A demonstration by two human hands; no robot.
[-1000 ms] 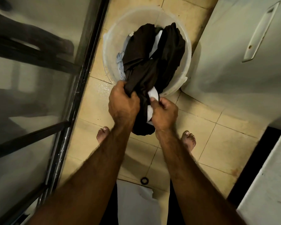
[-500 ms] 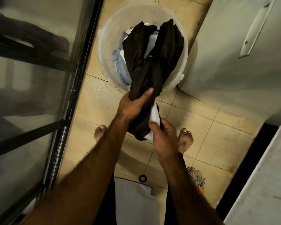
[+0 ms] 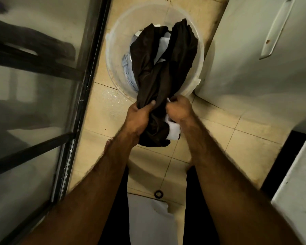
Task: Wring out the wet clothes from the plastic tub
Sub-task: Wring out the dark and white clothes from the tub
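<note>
Finding: half a second ago the left hand (image 3: 139,117) lay with one digit straight across the dark garment (image 3: 159,68), and the right hand (image 3: 179,109) sat lower, nearer the body. Both hands are now level and side by side. Their fingers (image 3: 177,103) are curled tight round the gathered cloth, the right also clamping white fabric (image 3: 173,130). Beyond the fingers the garment trails into the plastic tub (image 3: 111,55). Judgement: the grip has been reset and a twist is ready to begin.
</note>
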